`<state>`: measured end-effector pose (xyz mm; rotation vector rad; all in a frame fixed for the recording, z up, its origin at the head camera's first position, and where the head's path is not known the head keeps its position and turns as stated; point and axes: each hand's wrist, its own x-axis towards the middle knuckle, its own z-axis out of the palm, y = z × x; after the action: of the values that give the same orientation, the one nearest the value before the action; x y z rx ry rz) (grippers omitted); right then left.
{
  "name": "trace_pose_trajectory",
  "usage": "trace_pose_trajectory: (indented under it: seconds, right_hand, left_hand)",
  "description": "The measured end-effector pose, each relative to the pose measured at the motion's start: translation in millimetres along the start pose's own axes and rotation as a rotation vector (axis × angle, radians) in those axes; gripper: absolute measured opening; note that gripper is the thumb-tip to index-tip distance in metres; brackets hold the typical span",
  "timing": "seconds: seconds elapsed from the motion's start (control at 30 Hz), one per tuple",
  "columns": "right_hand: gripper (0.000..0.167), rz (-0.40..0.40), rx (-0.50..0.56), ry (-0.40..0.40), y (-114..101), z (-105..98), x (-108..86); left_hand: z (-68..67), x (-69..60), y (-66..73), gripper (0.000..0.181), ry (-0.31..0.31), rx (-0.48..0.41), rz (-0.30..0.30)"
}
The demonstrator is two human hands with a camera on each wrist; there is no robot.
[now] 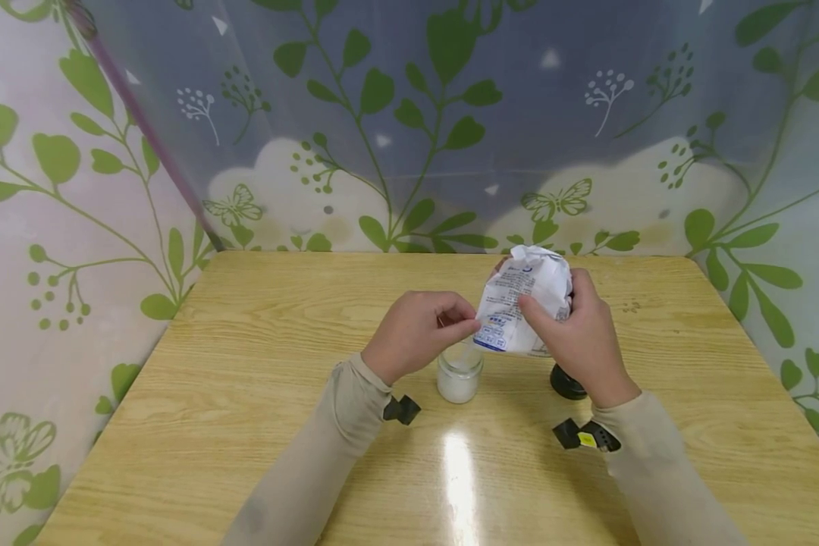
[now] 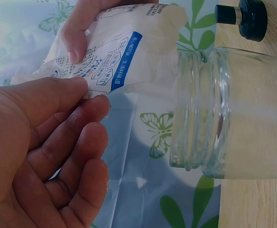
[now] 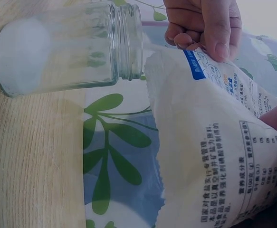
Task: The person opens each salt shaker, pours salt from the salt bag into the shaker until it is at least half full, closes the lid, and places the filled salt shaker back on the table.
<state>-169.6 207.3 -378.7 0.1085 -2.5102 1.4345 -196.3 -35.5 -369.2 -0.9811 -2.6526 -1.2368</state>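
My right hand (image 1: 583, 334) grips a white printed salt bag (image 1: 512, 303), tilted with its open edge down toward a glass jar (image 1: 459, 379). With thumb and index finger, my left hand (image 1: 419, 330) pinches the bag's corner near that edge. The jar stands upright on the table, uncapped. White salt (image 3: 22, 52) covers its bottom in the right wrist view. A faint pale stream shows between the bag and the jar's mouth. In the left wrist view the bag's printed side (image 2: 124, 61) faces the camera.
A black round lid (image 1: 566, 383) lies on the wooden table (image 1: 280, 341), right of the jar and partly hidden by the right hand. A leaf-patterned cloth (image 1: 437, 114) hangs behind the table and along its sides.
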Motion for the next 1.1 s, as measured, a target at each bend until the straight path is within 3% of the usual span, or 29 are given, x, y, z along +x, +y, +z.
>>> trace_pose_trajectory:
  seconds: [1.1]
  right_hand:
    - [0.057,-0.052,-0.039,0.034,-1.4,3.7,-9.6]
  left_hand:
    - [1.2,-6.0,-3.5,0.009,-0.008,-0.012,-0.002]
